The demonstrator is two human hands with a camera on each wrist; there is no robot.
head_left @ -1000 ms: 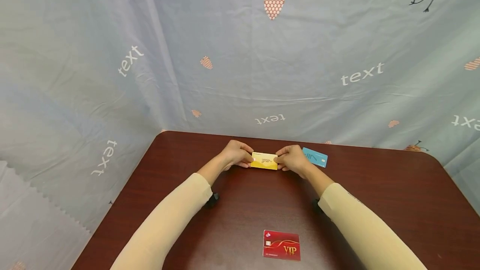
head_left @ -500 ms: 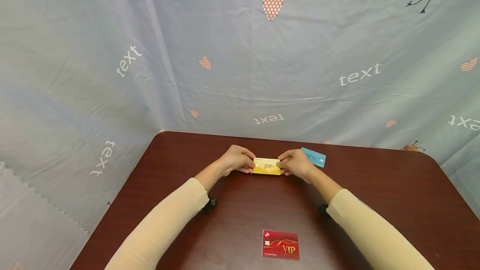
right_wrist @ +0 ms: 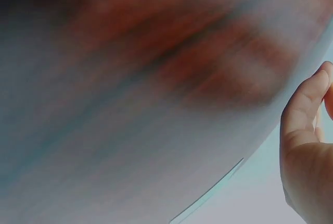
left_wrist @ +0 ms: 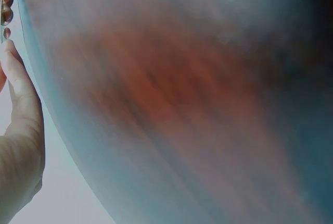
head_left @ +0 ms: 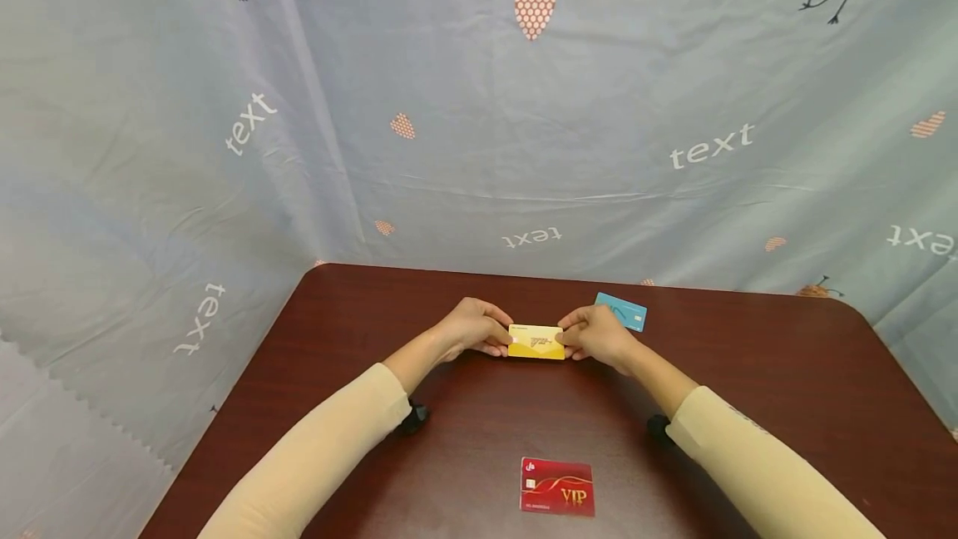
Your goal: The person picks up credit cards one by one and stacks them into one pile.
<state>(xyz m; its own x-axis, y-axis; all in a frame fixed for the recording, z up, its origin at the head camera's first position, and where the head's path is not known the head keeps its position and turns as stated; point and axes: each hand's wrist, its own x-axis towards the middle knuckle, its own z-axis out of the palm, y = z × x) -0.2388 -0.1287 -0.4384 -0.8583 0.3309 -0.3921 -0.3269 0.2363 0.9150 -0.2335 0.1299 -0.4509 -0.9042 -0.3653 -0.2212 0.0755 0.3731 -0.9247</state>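
A yellow plastic card (head_left: 535, 343), with a chip at its left and printing across it, is pinched between both hands near the table's far side. My left hand (head_left: 475, 328) grips its left end, thumb on the face and fingers behind. The right hand (head_left: 599, 336) pinches the opposite end the same way. Just behind the right hand lies a blue card (head_left: 627, 313), partly covered by that hand. In the left wrist view only part of the left hand (left_wrist: 23, 125) shows at the edge; the right wrist view shows the right hand (right_wrist: 307, 146) at its right side.
A red card marked VIP (head_left: 557, 487) lies face up on the dark wood table (head_left: 479, 422), nearer the body between the forearms. A grey patterned curtain (head_left: 449, 173) hangs behind the table's far edge and along its left.
Both hands have drawn the yellow card a little toward the body, with a slight shift to the right. The red and blue cards stay in place on the table.
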